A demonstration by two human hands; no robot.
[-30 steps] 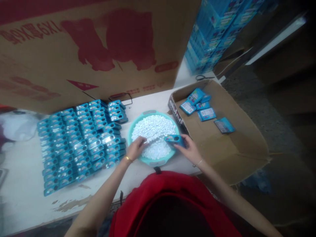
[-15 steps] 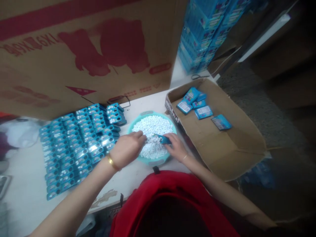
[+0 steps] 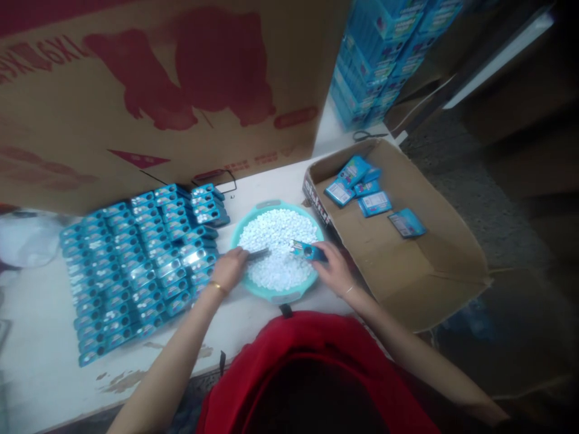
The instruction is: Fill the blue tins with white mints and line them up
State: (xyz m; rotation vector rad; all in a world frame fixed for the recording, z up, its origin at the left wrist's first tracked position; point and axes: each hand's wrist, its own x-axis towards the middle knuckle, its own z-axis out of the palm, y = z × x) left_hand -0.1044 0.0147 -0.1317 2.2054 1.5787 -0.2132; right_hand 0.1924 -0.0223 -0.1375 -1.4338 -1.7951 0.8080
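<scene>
In the head view, a round turquoise basin (image 3: 277,296) full of small white pellets (image 3: 278,265) stands on the table before me. My left hand (image 3: 230,268) is closed on a thin dark tool (image 3: 259,254), whose tip points over the pellets; its exact kind is too blurred to tell. Over the basin's right side, my right hand (image 3: 333,269) grips a small blue box (image 3: 306,249) by its right end. A round dark hole shows on that box, and its left end, with white at it, faces the pellets.
Rows of similar blue boxes (image 3: 140,274) fill the table to the left. An open cardboard tray (image 3: 398,277) at right holds several blue packs (image 3: 374,204). Behind stand a large carton (image 3: 217,138) and stacked blue packages (image 3: 371,66), with scissors (image 3: 368,135) near the stack.
My left hand has drawn back left from the blue box, and the dark tool now shows. My right hand has shifted slightly right with the box. The view has moved a little.
</scene>
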